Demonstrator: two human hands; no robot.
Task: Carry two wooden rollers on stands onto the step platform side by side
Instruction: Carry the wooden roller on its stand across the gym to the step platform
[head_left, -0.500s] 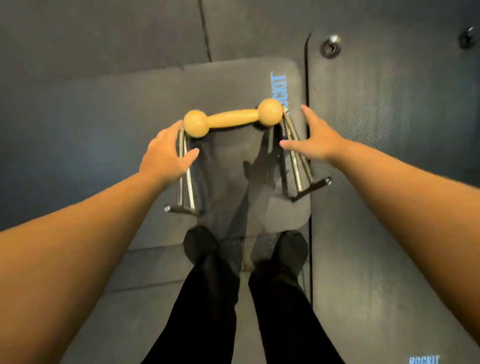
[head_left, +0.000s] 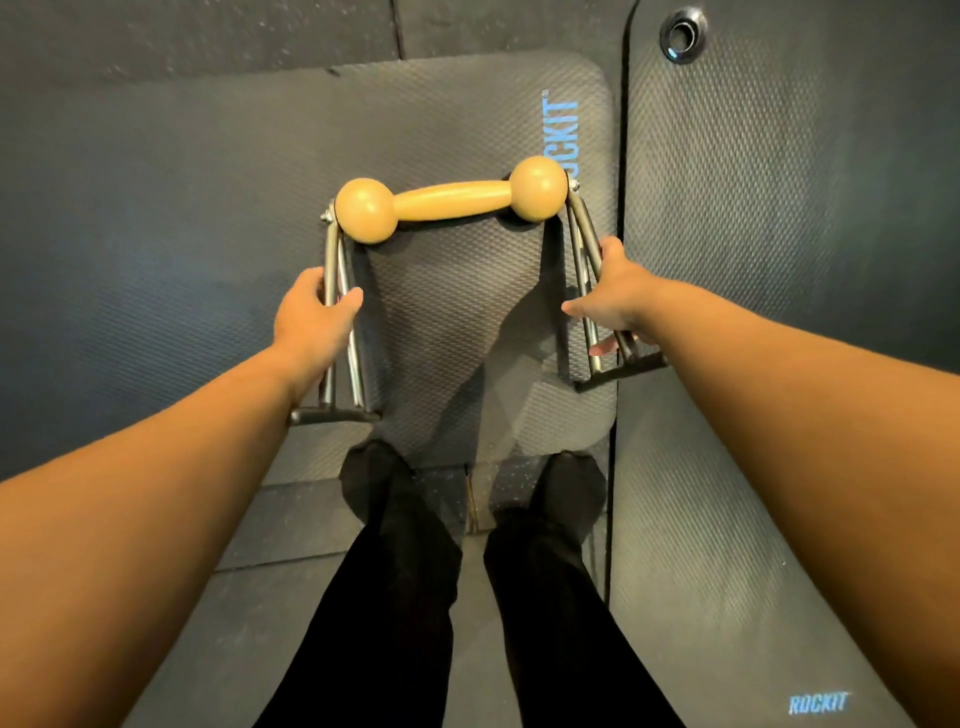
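A wooden roller (head_left: 451, 200) with a ball at each end sits atop a metal stand. The stand's left legs (head_left: 347, 364) and right legs (head_left: 581, 244) rest on a dark grey mat (head_left: 457, 312). My left hand (head_left: 311, 317) is wrapped around the left leg bars about halfway down. Around the right leg bars, my right hand (head_left: 615, 296) is wrapped just above the foot bar (head_left: 623, 366). Only one roller is in view. No step platform is visible.
A second dark mat (head_left: 753, 312) with a metal eyelet (head_left: 683, 34) lies along the right, overlapping the first mat's edge. My feet (head_left: 467, 493) in black socks stand at the near edge of the mat. Dark rubber floor surrounds the mats.
Both hands have dropped from beside the roller's balls down to the stand legs and closed around them. The view has moved closer to the stand.
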